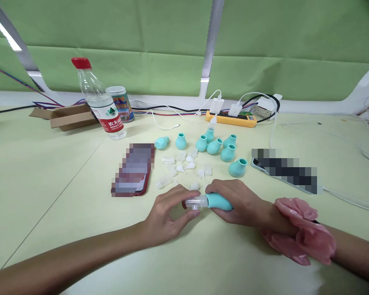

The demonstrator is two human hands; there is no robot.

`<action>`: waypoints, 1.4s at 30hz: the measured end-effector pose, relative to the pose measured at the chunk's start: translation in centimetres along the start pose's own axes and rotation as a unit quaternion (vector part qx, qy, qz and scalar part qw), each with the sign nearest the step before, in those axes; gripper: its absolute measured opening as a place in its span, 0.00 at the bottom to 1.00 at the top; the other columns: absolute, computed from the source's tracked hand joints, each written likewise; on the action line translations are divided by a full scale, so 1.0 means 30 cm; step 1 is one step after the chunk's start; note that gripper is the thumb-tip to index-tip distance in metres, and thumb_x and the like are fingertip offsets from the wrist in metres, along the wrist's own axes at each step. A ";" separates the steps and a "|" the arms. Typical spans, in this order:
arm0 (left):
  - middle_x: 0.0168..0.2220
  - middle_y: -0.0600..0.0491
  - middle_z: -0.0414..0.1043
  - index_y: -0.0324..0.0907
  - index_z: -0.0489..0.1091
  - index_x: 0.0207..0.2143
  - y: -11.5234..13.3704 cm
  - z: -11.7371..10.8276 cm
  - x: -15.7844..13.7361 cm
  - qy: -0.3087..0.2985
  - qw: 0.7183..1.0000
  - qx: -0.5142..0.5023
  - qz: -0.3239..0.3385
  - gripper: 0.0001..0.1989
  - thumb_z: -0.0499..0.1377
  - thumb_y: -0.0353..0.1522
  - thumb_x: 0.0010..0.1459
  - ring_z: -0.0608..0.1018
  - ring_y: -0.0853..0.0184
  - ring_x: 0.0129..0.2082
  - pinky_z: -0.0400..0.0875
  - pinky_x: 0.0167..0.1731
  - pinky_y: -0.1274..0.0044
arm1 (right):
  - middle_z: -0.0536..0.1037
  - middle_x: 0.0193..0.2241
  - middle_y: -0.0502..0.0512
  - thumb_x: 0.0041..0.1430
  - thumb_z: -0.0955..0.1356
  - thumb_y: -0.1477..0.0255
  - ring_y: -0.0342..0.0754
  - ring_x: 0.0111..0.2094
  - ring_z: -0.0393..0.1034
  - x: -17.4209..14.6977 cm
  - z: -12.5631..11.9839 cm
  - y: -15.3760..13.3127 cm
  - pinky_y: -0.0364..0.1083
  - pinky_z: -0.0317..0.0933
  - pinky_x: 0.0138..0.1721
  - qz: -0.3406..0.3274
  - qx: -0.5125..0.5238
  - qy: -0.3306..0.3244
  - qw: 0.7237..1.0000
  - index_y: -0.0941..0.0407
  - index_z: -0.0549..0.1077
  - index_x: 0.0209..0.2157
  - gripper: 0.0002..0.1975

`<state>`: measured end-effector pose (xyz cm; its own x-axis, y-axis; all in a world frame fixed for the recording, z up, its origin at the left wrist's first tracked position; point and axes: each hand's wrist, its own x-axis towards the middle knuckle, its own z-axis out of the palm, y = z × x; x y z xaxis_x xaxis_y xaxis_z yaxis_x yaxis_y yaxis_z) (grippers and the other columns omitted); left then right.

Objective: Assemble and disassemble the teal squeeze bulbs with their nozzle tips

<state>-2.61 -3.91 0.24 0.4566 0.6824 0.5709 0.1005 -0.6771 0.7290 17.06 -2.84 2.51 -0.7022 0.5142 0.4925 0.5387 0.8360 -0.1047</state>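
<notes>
My left hand (169, 215) pinches a clear plastic tube piece (197, 201) with a short side stub between thumb and fingers. Wrapped around a turquoise rubber bulb (219, 202) is my right hand (236, 200). The clear piece meets the bulb's mouth, lying in line with it just above the table; how deep it sits inside I cannot tell. Beyond my hands lie several loose clear and white small plastic parts (189, 166). Several more turquoise bulbs (237, 168) stand or lean behind these, and one at the back (209, 134) has a clear tip on it.
A phone (133, 170) lies left and another phone (285, 172) right, with a white cable. Farther back stand a red-capped water bottle (101, 102), a can (121, 104), an open cardboard box (74, 117) and a yellow power strip (230, 119) with chargers. A green partition (126, 49) closes the back.
</notes>
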 end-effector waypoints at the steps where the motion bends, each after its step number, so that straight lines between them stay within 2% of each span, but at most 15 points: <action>1: 0.30 0.50 0.70 0.40 0.65 0.44 -0.001 0.000 -0.001 -0.006 1.000 0.000 -0.003 0.17 0.57 0.24 0.49 0.69 0.70 0.28 0.66 0.28 0.76 | 0.67 0.20 0.48 0.50 0.59 0.78 0.41 0.20 0.59 -0.001 0.002 0.000 0.40 0.51 0.19 -0.002 -0.004 0.003 1.000 0.56 0.60 0.32 0.06; 9: 0.26 0.52 0.69 0.38 0.67 0.42 0.009 -0.002 0.005 -0.022 0.999 0.030 -0.025 0.14 0.56 0.27 0.51 0.67 0.71 0.25 0.65 0.26 0.78 | 0.66 0.19 0.49 0.51 0.57 0.80 0.42 0.18 0.57 -0.009 0.011 -0.003 0.42 0.46 0.17 -0.031 -0.088 -0.007 0.996 0.57 0.62 0.29 0.06; 13: 0.24 0.52 0.69 0.39 0.67 0.42 0.015 0.004 0.006 -0.011 0.999 0.046 -0.008 0.14 0.56 0.26 0.50 0.67 0.71 0.24 0.64 0.25 0.78 | 0.67 0.19 0.51 0.50 0.57 0.80 0.42 0.19 0.58 -0.009 0.009 -0.012 0.42 0.47 0.18 -0.028 -0.085 -0.015 0.996 0.58 0.62 0.29 0.07; 20: 0.29 0.50 0.68 0.40 0.63 0.45 0.016 0.004 0.001 -0.016 0.996 0.064 0.055 0.19 0.55 0.22 0.49 0.67 0.69 0.29 0.66 0.28 0.76 | 0.69 0.21 0.48 0.45 0.60 0.79 0.41 0.20 0.60 -0.017 0.032 -0.029 0.40 0.51 0.21 0.074 0.057 -0.008 0.996 0.56 0.61 0.30 0.07; 24: 0.33 0.48 0.66 0.40 0.59 0.48 0.007 0.004 -0.003 -0.033 0.990 0.093 0.106 0.23 0.54 0.20 0.49 0.66 0.68 0.30 0.66 0.29 0.74 | 0.68 0.21 0.46 0.40 0.61 0.79 0.39 0.20 0.58 -0.010 0.027 -0.039 0.39 0.52 0.22 0.127 0.148 -0.019 0.981 0.55 0.61 0.29 0.10; 31: 0.31 0.46 0.63 0.34 0.54 0.51 0.006 0.000 -0.012 -0.071 0.959 0.208 0.178 0.25 0.52 0.18 0.49 0.65 0.66 0.30 0.66 0.27 0.72 | 0.63 0.18 0.44 0.37 0.61 0.81 0.38 0.19 0.53 0.013 0.004 -0.058 0.39 0.51 0.22 0.197 0.241 -0.080 0.947 0.56 0.59 0.25 0.10; 38: 0.28 0.45 0.65 0.27 0.56 0.47 -0.014 -0.004 -0.019 -0.087 0.917 0.285 0.264 0.21 0.54 0.18 0.49 0.66 0.64 0.30 0.65 0.22 0.73 | 0.62 0.18 0.43 0.36 0.62 0.82 0.38 0.20 0.52 0.012 -0.008 -0.060 0.39 0.51 0.26 0.209 0.247 -0.153 0.934 0.56 0.59 0.24 0.10; 42: 0.29 0.43 0.66 0.25 0.57 0.46 -0.025 -0.003 -0.028 -0.101 0.913 0.283 0.278 0.20 0.55 0.18 0.48 0.67 0.63 0.31 0.65 0.22 0.73 | 0.63 0.19 0.43 0.36 0.62 0.82 0.38 0.21 0.54 0.012 -0.013 -0.064 0.39 0.51 0.25 0.209 0.301 -0.182 0.912 0.56 0.61 0.25 0.11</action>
<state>-3.15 -3.96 -0.74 0.7239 0.1650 0.6698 0.2181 -0.9759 0.0047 15.97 -4.33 3.23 -0.6614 0.7500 -0.0077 0.5183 0.4496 -0.7274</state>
